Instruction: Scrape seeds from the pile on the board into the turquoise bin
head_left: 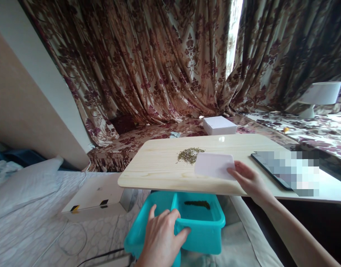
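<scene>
Well, the heap of small green-brown grains (pixel 189 155) lies loose on the pale wooden tabletop (pixel 153 174), left of its middle, spread wider from side to side than front to back. It sits ahead and to the left of the right hand (pixel 246 181), which is the nearer by way of the thin whitish card (pixel 213 167) pinched between its thumb and fingers at the right end. That card's long axis points leftward from the fingers, its far left corner right at the heap's right edge; whether it presses on the wood, I cannot tell. The left hand (pixel 164 231), lower and nearer the body, has its fingers partly spread and curled over the near side of a teal bin (pixel 199 237), apparently gripping it by the divider. The bin stands just below the tabletop's near edge, a dark green patch (pixel 197 204) in its right compartment. Right of the card lies a dark-edged flat panel (pixel 270 172), partly blurred; behind the tabletop sits a white box (pixel 219 125), before patterned curtains (pixel 159 55).
</scene>
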Tool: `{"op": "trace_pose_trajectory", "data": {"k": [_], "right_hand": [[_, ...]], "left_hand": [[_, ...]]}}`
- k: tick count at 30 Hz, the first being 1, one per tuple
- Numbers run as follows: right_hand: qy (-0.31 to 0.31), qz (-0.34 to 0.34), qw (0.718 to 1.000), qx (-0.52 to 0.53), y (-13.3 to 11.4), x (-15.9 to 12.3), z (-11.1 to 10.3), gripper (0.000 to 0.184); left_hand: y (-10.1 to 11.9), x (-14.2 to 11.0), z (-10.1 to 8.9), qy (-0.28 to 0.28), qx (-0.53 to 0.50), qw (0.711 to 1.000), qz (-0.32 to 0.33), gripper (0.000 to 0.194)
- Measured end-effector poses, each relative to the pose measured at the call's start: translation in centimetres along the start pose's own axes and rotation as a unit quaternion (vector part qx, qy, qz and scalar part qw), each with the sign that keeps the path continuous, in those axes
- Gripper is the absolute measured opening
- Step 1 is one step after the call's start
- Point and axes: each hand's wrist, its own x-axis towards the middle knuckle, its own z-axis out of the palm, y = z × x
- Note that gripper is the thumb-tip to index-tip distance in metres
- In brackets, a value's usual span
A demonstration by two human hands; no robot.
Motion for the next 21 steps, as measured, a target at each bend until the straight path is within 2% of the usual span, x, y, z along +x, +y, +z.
{"op": "trace_pose_trajectory", "data": {"k": [2,3,7,11,21], "right_hand": [[0.062,-0.021,0.998,-0.006,0.4,1.3,0.2,0.025],[0.073,-0.028,0.997,-0.008,0.6,2.0,0.4,0.023],[0.052,-0.053,0.997,-0.031,1.7,4.0,1.6,0.016],[0.045,-0.075,0.994,-0.058,2.9,5.1,2.7,0.017],[0.023,-0.081,0.994,-0.066,3.2,5.2,2.6,0.017]], "left_hand": [[0.0,0.0,0.0,0.001,-0.007,1.0,-0.004,0.009],[0.0,0.0,0.0,0.002,-0.01,1.0,-0.006,0.009],[0.2,0.1,0.1,0.002,-0.012,1.0,-0.007,0.008],[0.2,0.1,0.2,-0.004,-0.004,1.0,-0.006,0.009],[0.1,0.3,0.1,-0.004,-0.003,1.0,-0.004,0.01]]}}
